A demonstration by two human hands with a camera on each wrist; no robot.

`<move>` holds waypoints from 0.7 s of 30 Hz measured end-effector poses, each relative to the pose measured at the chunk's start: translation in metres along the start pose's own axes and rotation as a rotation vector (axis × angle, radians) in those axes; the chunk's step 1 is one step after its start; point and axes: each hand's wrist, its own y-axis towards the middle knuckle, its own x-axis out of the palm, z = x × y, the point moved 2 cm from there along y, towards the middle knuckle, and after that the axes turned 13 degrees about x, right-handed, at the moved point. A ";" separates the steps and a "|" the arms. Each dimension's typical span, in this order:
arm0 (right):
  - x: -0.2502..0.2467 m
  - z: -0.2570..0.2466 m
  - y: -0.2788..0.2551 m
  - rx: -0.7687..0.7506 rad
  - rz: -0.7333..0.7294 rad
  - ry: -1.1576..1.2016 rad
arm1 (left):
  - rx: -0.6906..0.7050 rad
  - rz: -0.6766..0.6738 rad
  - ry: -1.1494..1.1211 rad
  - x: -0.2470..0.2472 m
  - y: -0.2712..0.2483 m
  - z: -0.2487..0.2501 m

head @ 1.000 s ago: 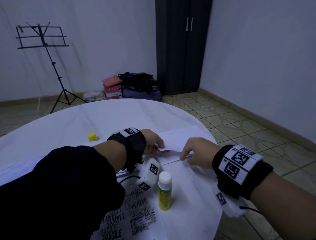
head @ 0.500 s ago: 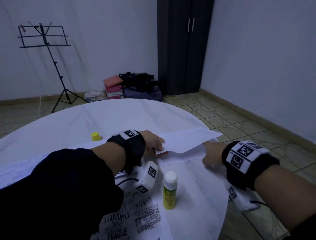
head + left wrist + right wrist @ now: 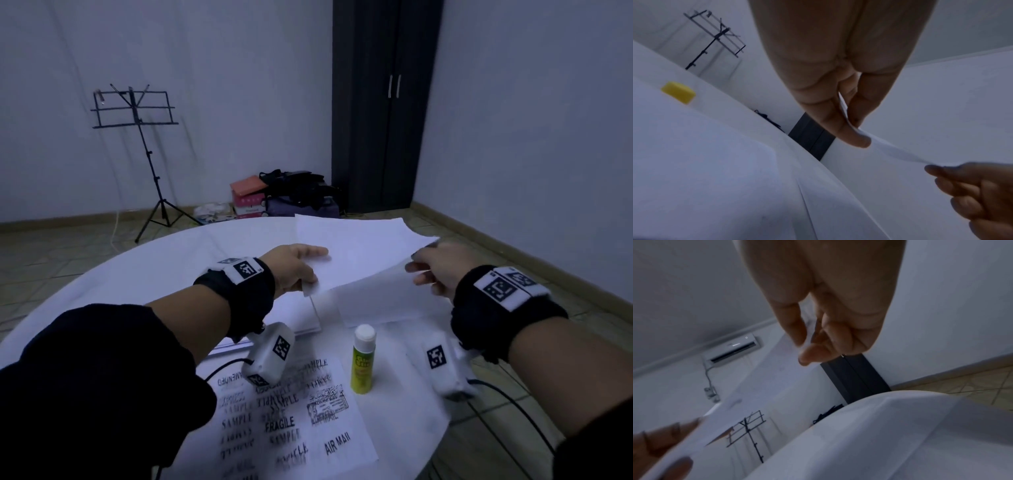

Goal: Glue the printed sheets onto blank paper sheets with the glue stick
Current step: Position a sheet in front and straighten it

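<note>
A blank white sheet (image 3: 356, 250) hangs in the air above the round table (image 3: 164, 274). My left hand (image 3: 298, 267) pinches its near left corner between thumb and fingers (image 3: 855, 139). My right hand (image 3: 435, 270) pinches its right edge (image 3: 807, 344). Further blank sheets (image 3: 383, 301) lie on the table beneath it. The glue stick (image 3: 363, 363) stands upright and uncapped, with a white tip and a yellow-green body, between my wrists. A printed sheet (image 3: 294, 421) with stamps such as SAMPLE, FRAGILE and AIR MAIL lies at the near edge.
A yellow cap (image 3: 679, 92) lies on the table off to the left. Beyond the table stand a music stand (image 3: 137, 113), a dark wardrobe (image 3: 383, 102) and a pile of bags and boxes (image 3: 281, 195) on the tiled floor. Cables run from the wrist cameras (image 3: 270, 356).
Both hands have lifted the blank sheet off the table and spread apart. The right hand moved right and up along the sheet's edge. The glue stick has not moved.
</note>
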 end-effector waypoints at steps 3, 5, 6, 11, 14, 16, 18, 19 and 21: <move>0.002 -0.011 -0.031 0.023 -0.032 0.184 | 0.074 0.033 0.028 -0.017 -0.027 0.018; 0.003 -0.015 -0.049 -0.018 -0.052 0.208 | 0.116 0.043 0.056 -0.027 -0.047 0.030; 0.004 -0.017 -0.058 -0.052 -0.053 0.172 | 0.131 0.045 0.072 -0.031 -0.057 0.035; 0.014 -0.016 -0.098 -0.204 -0.081 -0.045 | 0.160 0.103 0.155 -0.055 -0.110 0.045; 0.025 -0.004 -0.121 -0.246 -0.125 -0.081 | 0.115 0.134 0.174 -0.070 -0.147 0.038; 0.032 0.009 -0.136 -0.243 -0.162 -0.146 | 0.068 0.082 0.230 -0.077 -0.171 0.028; 0.039 0.025 -0.146 -0.214 -0.193 -0.244 | 0.016 0.050 0.323 -0.082 -0.190 0.015; 0.042 0.033 -0.149 -0.202 -0.199 -0.300 | -0.010 0.046 0.352 -0.083 -0.197 0.008; 0.049 0.049 -0.152 -0.170 -0.199 -0.423 | -0.066 0.023 0.387 -0.083 -0.207 -0.006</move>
